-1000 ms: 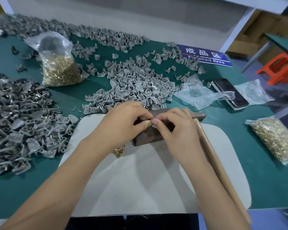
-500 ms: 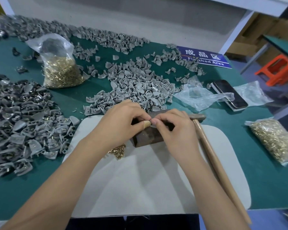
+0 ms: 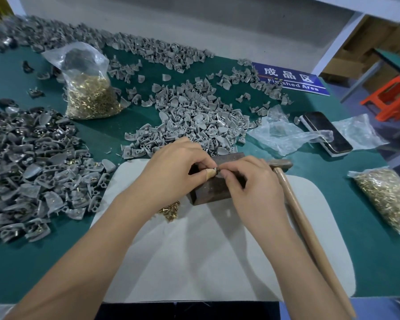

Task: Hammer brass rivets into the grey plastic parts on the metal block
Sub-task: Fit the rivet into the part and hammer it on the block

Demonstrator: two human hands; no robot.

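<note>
Over the dark, rusty rectangular metal block [image 3: 214, 187] on a pale rounded mat [image 3: 194, 262], the left hand [image 3: 171, 172] and right hand [image 3: 252, 181] pinch a small grey plastic part [image 3: 216, 170] together with curled fingers. A wooden-handled hammer [image 3: 305, 229] lies just beside them on the green worktop [image 3: 379, 250].

Two bare forearms enter from the 6 and 7 o'clock edge, with no sleeves, watch or bracelet showing on them. The left hand [image 3: 171, 172] wears a tan, cone-shaped fingertip cover on its thumb, at its 3 o'clock side. The right hand [image 3: 252, 181] is ungloved, with short plain nails
</note>
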